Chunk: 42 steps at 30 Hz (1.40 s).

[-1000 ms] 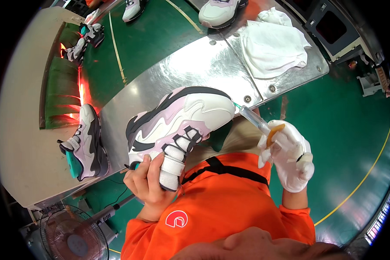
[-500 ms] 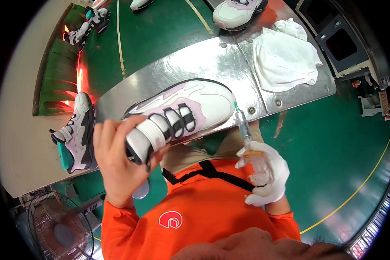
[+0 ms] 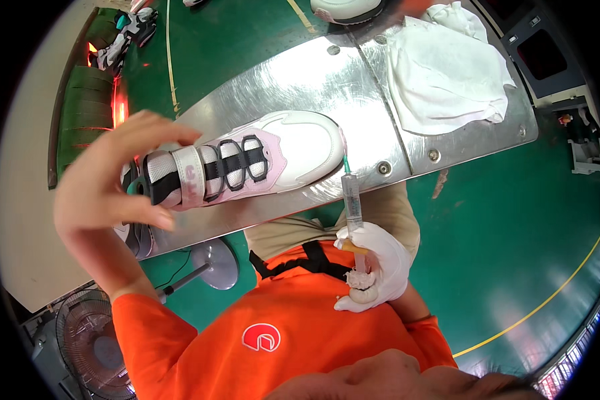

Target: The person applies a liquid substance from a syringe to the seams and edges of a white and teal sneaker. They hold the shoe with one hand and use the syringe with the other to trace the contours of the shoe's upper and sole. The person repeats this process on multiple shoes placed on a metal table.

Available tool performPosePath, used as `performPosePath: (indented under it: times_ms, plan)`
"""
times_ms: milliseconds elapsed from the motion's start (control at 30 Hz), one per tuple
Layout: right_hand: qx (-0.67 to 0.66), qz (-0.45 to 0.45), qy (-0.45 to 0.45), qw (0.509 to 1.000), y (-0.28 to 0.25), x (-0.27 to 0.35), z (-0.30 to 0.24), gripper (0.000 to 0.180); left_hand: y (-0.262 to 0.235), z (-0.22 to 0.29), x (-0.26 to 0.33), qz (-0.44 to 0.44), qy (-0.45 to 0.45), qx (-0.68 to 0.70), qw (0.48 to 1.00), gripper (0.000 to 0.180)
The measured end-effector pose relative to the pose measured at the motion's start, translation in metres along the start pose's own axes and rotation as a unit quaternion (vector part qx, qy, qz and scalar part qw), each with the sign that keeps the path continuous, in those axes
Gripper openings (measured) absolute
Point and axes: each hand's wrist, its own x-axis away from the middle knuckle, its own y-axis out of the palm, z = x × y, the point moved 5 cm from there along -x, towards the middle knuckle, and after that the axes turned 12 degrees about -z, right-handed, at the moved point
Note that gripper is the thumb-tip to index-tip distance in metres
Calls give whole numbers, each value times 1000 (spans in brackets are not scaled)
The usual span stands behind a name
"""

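Observation:
A white, pink and black sneaker (image 3: 300,147) rests sole down on the metal bench, toe to the right. My bare left hand (image 3: 107,180) is by its ankle end, thumb and fingers spread apart on either side of the collar; whether they touch it I cannot tell. In my right hand (image 3: 380,267), covered by a white glove, is a clear syringe (image 3: 352,200) with a yellowish flange. The syringe's green needle hub (image 3: 346,163) points up at the edge of the toe, at or very close to the sole line.
White cloths (image 3: 440,80) lie on the right of the metal bench (image 3: 247,93). Another sneaker (image 3: 347,8) stands at the far edge. Left is a green flap curtain (image 3: 83,113) with red light behind it; a fan (image 3: 97,340) stands lower left.
The sneaker has turned and shifted left, now lying straighter and flat. My left hand has let go of its ankle part and moved left. The right hand and syringe have moved slightly left.

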Motion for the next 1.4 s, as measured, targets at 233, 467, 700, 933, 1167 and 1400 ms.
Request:
performPosePath:
  times_ms: [233, 467, 700, 933, 1167, 1400]
  plan:
    - [35, 29, -13, 999, 2, 7, 5, 83, -7, 18, -131, -181, 33, -6, 983, 62]
    - [-62, 28, 42, 997, 6, 12, 4, 86, 57, 17, -184, -346, 102, 83, 929, 54]
    - [-321, 9, 42, 946, 1, -6, -27, 88, 33, 36, -133, -178, 126, 108, 970, 41]
    - [-325, -139, -65, 933, -23, -115, -115, 72, -24, 33, 3, 199, 267, 208, 920, 63]
    - [-238, -269, -5, 933, 4, -200, -94, 108, 38, -66, 34, 433, 281, 397, 759, 60]
    - [-283, -221, 163, 919, 28, -222, -49, 114, 74, -131, 21, 482, 250, 511, 666, 59]
